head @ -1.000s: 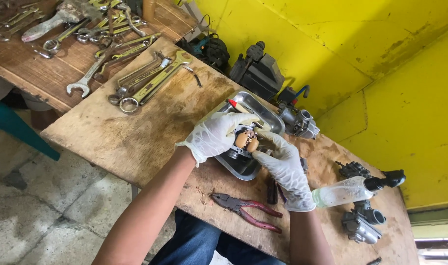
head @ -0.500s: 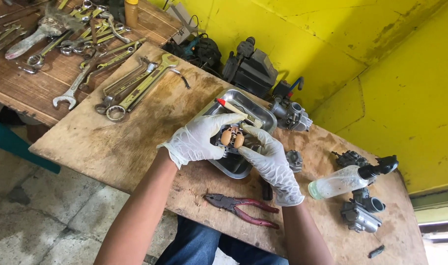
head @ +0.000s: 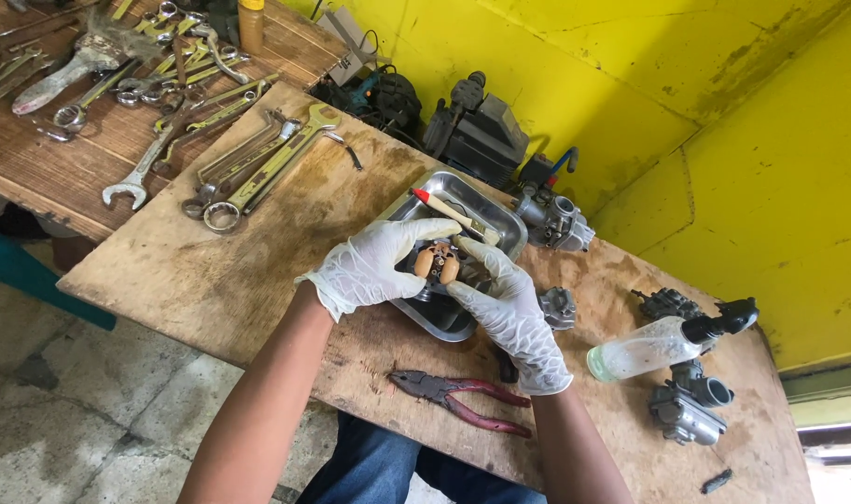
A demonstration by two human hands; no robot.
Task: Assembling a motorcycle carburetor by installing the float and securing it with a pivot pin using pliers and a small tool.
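While your gloved left hand (head: 374,269) grips carburetor part (head: 437,263) with tan floats over metal tray (head: 500,217), fingers closed on it, your right hand (head: 511,317) pinches brush (head: 455,217), bristles near part. Tray on wooden counter (head: 211,280); red-handled pliers (head: 458,399) just beside right wrist.

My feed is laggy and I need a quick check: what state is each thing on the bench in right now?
Left hand: gloved, gripping the carburetor part.
Right hand: gloved, holding the brush.
Carburetor part: held over the tray, tan floats showing.
Brush: in the right hand's fingers, slanted over the tray.
Metal tray: flat on the board.
Pliers: lying down, handles spread.
Squeeze bottle: on its side, capped.
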